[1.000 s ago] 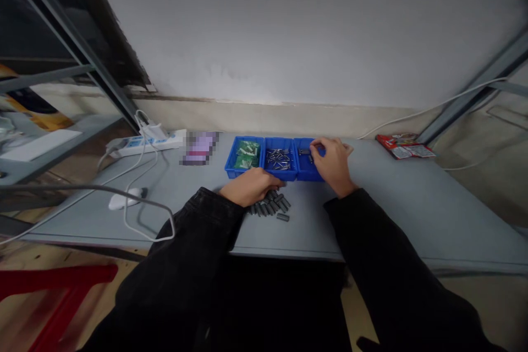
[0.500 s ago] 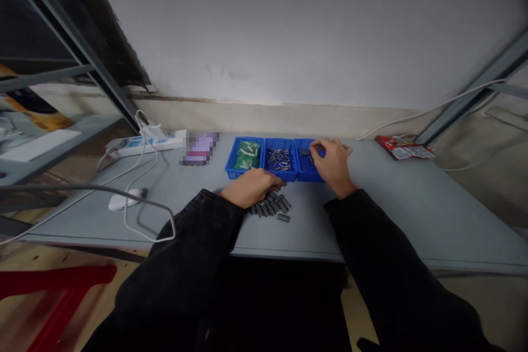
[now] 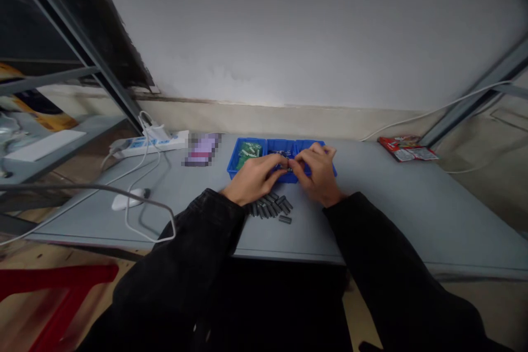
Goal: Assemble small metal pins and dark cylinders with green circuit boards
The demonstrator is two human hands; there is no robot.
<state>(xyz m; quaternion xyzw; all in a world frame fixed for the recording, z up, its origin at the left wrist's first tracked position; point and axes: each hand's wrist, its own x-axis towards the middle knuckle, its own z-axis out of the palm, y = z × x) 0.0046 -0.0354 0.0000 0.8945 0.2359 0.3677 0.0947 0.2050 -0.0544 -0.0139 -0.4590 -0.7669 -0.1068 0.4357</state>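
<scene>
My left hand (image 3: 258, 177) and my right hand (image 3: 317, 173) meet fingertip to fingertip over the front of the blue bins, both pinched closed. What they hold between them is too small and too covered to name. The left blue bin (image 3: 231, 168) contains green and whitish pieces. Thin metal pins (image 3: 282, 153) lie in the middle bin, partly covered by my fingers. My right hand hides most of the right blue bin (image 3: 309, 144). Several dark grey cylinders (image 3: 269, 207) are heaped on the table below my left hand, with one lying apart (image 3: 285, 220) nearer the edge.
On the left of the grey table (image 3: 388, 214) are a power strip (image 3: 159, 144), a white mouse-like object (image 3: 126, 200), loose cables and a blurred purple item (image 3: 203, 149). A red packet (image 3: 406, 149) lies at the back right. A red stool (image 3: 61, 280) stands lower left.
My right hand has moved left from the right bin to meet my left hand. My left hand has risen slightly from the cylinder heap to the bins' front edge.
</scene>
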